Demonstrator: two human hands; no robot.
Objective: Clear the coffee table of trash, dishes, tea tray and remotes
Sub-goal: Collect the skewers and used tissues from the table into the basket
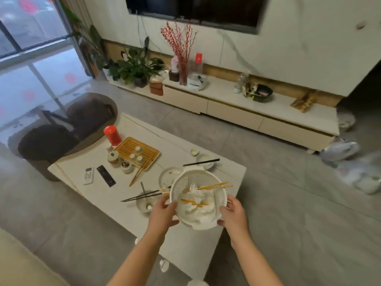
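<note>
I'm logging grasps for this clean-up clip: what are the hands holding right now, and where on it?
Both hands hold the white basket by its rim: left hand on the left side, right hand on the right. Tissues and chopsticks lie inside.

Left hand [162, 213] and right hand [233, 216] grip opposite rims of white basket [186, 180], tilted over coffee table [185, 244]. Inside: crumpled tissue [196, 196], yellow chopsticks [214, 185]. On table: plate [167, 176], bowl [144, 203], black chopsticks [142, 196], tea tray [127, 146], two remotes [88, 175], red canister [112, 135].

Home living room: television [193, 11], coffee table [185, 141].
</note>
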